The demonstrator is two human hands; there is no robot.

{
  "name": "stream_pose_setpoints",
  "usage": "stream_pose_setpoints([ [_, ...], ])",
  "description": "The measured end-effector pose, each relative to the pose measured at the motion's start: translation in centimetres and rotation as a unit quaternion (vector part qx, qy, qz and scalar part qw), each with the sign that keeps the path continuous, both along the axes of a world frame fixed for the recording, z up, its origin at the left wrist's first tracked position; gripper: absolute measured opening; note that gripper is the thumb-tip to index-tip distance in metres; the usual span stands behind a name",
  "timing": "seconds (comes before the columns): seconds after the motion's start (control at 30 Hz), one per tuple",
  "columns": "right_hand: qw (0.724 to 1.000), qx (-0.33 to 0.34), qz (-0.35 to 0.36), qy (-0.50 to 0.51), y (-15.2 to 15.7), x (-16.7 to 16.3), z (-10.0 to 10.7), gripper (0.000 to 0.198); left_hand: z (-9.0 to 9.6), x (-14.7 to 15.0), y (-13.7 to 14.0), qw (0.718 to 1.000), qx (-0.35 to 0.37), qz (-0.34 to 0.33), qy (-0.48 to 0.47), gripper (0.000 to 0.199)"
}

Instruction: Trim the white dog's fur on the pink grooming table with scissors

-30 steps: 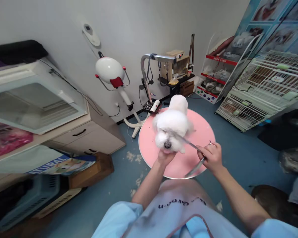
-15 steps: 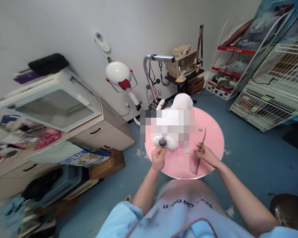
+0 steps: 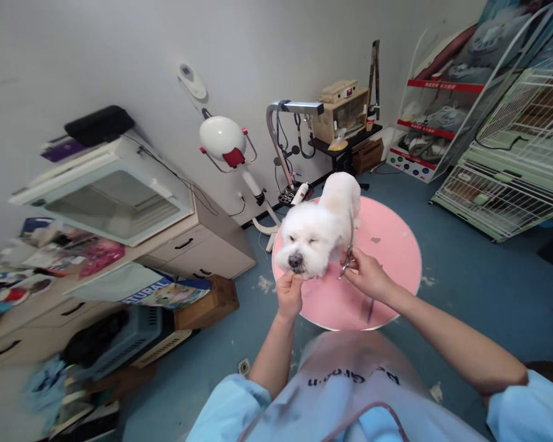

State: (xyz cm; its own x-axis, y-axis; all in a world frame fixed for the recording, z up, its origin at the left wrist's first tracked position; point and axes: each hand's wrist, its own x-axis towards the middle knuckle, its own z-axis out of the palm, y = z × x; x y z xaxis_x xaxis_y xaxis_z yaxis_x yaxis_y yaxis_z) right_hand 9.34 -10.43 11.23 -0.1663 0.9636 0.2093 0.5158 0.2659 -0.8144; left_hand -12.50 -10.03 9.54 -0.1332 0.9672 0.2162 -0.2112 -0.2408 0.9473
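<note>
I've got the head cam on a white dog (image 3: 306, 236) standing on the round pink table (image 3: 399, 261), head twd the near-L edge, rump twd the far edge; its eye nearer the scissors looks closed. L hand (image 3: 289, 294) is narrow, thumb + fingers bunched at the dog's chin, right at the table's near-L edge; exact grip on the chin hair I can't tell. R hand (image 3: 366, 273) holds scissors (image 3: 349, 248), blades up & away beside the dog's neck; whether they touch the coat, can't tell. R forearm crosses over the near-R edge. Thin purple strip (image 3: 371, 310) lies by the near edge, below R forearm, too small for me to ID. Grey tuft (image 3: 375, 239) sits btwn dog & R edge. White clipper (image 3: 300, 193) is just past the far-L edge, near the foot of the metal post (image 3: 283, 161). Further back I see a white dryer (image 3: 222, 138) by the wall, wire cage (image 3: 502, 199) well off to the R, cut hair (image 3: 265, 283) on the floor beside the L edge.
</note>
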Motion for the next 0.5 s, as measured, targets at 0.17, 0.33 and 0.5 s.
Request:
stream_pose_setpoints([
  [0.17, 0.949, 0.128, -0.001, -0.288, 1.4, 0.2, 1.2, 0.016, 0.3, -0.3, 0.0, 1.0, 0.009, -0.009, 0.008, 0.046],
  [0.33, 0.917, 0.159, 0.0, -0.365, 2.8, 1.0, 1.6, 0.023, 0.3, -0.7, 0.0, 1.0, 0.009, -0.005, 0.016, 0.047],
  [0.5, 0.908, 0.155, 0.01, -0.389, 3.3, 1.5, 1.5, 0.017, -0.1, -1.2, -0.1, 1.0, 0.02, -0.01, 0.02, 0.045],
])
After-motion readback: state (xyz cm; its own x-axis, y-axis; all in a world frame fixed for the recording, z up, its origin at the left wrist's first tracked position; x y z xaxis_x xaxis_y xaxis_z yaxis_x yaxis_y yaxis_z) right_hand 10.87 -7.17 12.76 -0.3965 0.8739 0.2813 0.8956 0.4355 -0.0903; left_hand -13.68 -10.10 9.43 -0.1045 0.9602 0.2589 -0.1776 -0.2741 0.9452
